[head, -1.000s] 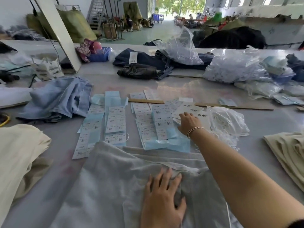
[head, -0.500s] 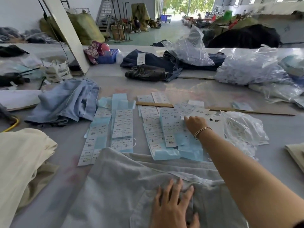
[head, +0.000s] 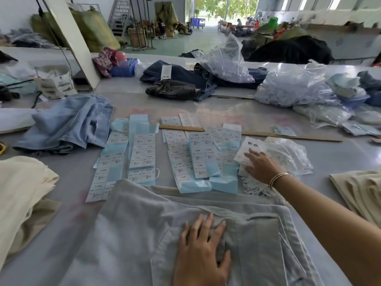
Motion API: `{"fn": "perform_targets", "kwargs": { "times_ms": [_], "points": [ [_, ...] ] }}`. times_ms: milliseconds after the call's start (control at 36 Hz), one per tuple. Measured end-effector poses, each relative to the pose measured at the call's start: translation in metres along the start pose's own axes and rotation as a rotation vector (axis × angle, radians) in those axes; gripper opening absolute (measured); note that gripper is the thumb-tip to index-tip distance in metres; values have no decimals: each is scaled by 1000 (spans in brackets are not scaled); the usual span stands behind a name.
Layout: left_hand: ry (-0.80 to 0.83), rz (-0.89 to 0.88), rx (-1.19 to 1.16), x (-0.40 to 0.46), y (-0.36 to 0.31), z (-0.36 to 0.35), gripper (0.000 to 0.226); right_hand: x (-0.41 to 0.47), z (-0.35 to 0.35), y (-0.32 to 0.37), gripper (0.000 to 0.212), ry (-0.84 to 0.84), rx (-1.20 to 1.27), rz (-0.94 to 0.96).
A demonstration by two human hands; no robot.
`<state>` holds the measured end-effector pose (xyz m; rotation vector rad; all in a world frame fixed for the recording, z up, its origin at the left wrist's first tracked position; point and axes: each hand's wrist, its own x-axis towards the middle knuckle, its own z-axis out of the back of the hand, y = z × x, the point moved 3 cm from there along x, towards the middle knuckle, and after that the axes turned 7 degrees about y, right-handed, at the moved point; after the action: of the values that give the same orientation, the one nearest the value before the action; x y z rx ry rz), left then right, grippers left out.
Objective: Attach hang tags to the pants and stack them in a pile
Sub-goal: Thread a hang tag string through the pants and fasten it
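Cream pants [head: 22, 195] lie heaped at the left edge of the worktop [head: 237, 112], probably a pile of one sort. Rows of printed labels [head: 142, 153] are laid out in the middle, likely sorted for easy reach. Nearest the camera, grey pants [head: 144, 234] lie spread flat; the left hand [head: 203, 252] presses on them with fingers straight, gripping nothing, seemingly to keep the cloth steady. To the right, the right hand [head: 261, 168] rests with fingers extended on white hang tags [head: 246, 150] beside a plastic bag [head: 288, 155], apparently selecting one.
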<state>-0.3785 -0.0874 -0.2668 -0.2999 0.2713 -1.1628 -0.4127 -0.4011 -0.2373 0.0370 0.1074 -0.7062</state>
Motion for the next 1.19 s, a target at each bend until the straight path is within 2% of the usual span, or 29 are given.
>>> {"fn": "perform_targets", "kwargs": {
  "times_ms": [56,111,194,333,500,583,750,806,833,889,917,972,1028,1056,1083,1139,1194],
  "points": [
    [7,-3,3,-1,0,0,63,1,1,5,39,18,-113,-17],
    [11,-4,0,-1,0,1,63,0,3,10,31,-49,-216,-29],
    [0,-9,-3,-1,0,1,63,-6,7,15,34,-171,-266,-25],
    [5,-3,-14,0,1,-1,62,-11,10,16,34,-169,-117,-25],
    [-20,0,-23,0,2,-2,61,-22,17,11,24,-269,11,-147],
    [-9,-5,-40,-1,1,-2,61,-24,15,10,19,-238,72,-191],
    [1,8,-66,-1,1,-1,60,-15,12,0,24,-135,306,-222],
    [10,22,-106,-2,2,1,59,-15,18,-4,22,-229,489,-281],
    [-3,19,-158,0,4,1,55,-19,25,-4,23,-332,578,-318],
    [-86,0,-393,3,11,2,31,-35,42,7,21,-577,636,-329],
    [-113,19,-583,4,14,5,19,-46,51,20,18,-664,588,-265],
    [-117,129,-1072,4,21,17,29,-70,63,56,7,-795,430,-32],
    [-77,216,-1495,11,22,26,32,-96,61,93,3,-806,301,219],
    [-77,248,-1605,18,24,30,42,-109,56,109,4,-786,251,335],
    [-77,281,-1658,24,24,35,49,-122,50,124,3,-754,198,450],
    [-93,333,-1687,35,24,48,50,-143,36,147,16,-669,78,656],
    [-167,366,-1511,46,26,56,35,-156,24,159,24,-583,30,791]
  ]
}}
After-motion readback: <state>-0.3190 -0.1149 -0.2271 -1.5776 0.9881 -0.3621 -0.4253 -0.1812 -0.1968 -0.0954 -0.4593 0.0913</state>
